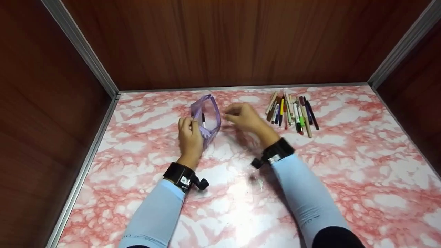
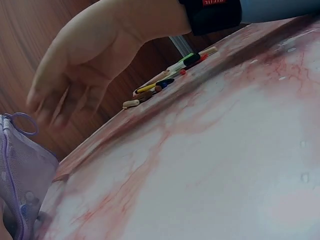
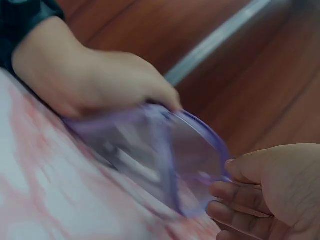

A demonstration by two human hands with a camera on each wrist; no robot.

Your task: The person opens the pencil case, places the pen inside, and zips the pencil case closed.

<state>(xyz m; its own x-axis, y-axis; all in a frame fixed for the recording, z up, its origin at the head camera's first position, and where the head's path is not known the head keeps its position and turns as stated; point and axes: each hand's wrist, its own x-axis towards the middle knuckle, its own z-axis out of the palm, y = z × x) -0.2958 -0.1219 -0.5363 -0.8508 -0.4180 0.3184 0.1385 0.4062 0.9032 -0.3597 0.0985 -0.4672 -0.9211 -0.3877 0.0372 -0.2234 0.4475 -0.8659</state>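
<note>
My left hand [image 1: 191,136] grips the near side of a purple mesh pencil pouch [image 1: 197,107], whose zip mouth gapes toward the right. Inside the pouch lies a black-and-white pen [image 1: 203,120]. Just right of the mouth is my right hand [image 1: 245,117], its fingers loosely bent and holding nothing. In the right wrist view, the right hand's fingertips [image 3: 220,189] come right at the purple rim, and the left hand [image 3: 120,82] holds the pouch [image 3: 172,165] from behind. The left wrist view has the pouch [image 2: 25,170] at its left edge, below the right hand [image 2: 85,60].
To the right of my right hand, a loose pile of pens and markers [image 1: 296,112] lies on the red-and-white marbled tabletop [image 1: 344,172]. Dark wood panels [image 1: 220,44] with metal edging stand at the back and both sides.
</note>
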